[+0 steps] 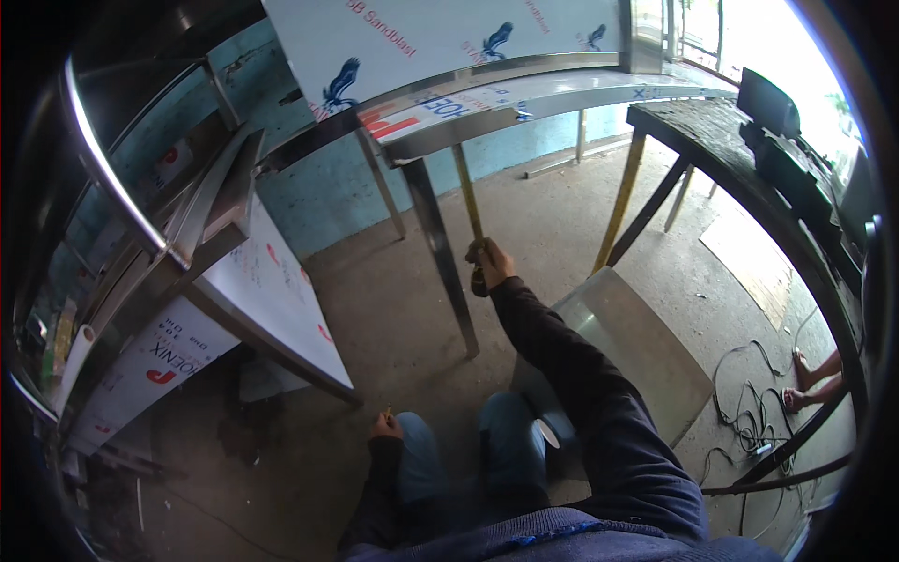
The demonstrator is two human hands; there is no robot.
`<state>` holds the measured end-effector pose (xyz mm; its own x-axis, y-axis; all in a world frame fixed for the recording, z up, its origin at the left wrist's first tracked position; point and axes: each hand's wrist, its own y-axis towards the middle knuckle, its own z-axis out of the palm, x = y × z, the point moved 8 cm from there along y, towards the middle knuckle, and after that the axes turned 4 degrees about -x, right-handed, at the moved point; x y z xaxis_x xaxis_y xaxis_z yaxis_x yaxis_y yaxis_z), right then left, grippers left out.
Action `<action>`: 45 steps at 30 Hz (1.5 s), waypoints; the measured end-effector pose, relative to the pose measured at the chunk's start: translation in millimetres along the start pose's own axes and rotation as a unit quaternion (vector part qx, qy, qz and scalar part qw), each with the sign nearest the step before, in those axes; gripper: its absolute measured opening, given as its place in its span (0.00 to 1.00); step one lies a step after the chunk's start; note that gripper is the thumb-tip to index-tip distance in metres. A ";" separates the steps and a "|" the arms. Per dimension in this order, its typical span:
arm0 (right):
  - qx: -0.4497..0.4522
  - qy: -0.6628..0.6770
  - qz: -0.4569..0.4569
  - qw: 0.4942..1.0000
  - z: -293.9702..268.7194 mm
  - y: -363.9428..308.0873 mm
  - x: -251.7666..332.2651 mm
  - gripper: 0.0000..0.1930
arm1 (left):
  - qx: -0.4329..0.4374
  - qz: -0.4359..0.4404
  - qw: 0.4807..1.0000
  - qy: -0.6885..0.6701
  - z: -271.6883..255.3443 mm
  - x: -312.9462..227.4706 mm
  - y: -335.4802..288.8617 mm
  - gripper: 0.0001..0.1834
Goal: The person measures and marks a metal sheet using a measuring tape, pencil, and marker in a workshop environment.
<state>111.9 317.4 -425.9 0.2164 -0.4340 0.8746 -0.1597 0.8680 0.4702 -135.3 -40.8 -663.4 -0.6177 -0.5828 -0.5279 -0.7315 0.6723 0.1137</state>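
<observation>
My right hand (493,266) reaches forward, closed around a tape measure (478,283) with a dark case. Its yellow blade (467,192) runs up from the hand to the front rail of a steel table (449,136). The blade stands just right of the table's front leg (440,258), apart from it. Printed protective film covers part of the tabletop. Low by my left knee, my left hand (385,427) is closed, with a small thin tip showing above the fingers. What that tip belongs to is too small to make out.
Film-covered steel panels and frames (272,281) stand at left. A grey metal sheet or box (646,347) sits beside my right arm. Right of it is a dark workbench (712,126) carrying black equipment. Cables (749,421) lie on the floor near another person's feet (802,384).
</observation>
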 end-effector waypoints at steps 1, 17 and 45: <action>0.003 0.021 -0.013 1.000 2.4 -1.4 -0.1 0.09 | -0.011 -0.001 1.000 0.018 -1.2 6.5 -1.0 0.13; 0.012 0.000 0.027 1.000 0.8 -2.7 2.4 0.10 | 0.002 -0.028 0.999 0.026 1.3 4.0 0.0 0.10; -0.003 -0.024 0.043 0.999 -13.3 1.6 -3.8 0.10 | 0.027 -0.042 0.998 0.034 4.9 -6.0 -3.0 0.13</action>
<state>123.6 323.7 -430.1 0.1559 -0.3692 0.9162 -0.1700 0.9037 0.3930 -128.0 -37.1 -664.7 -0.5745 -0.6661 -0.4757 -0.7656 0.6429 0.0243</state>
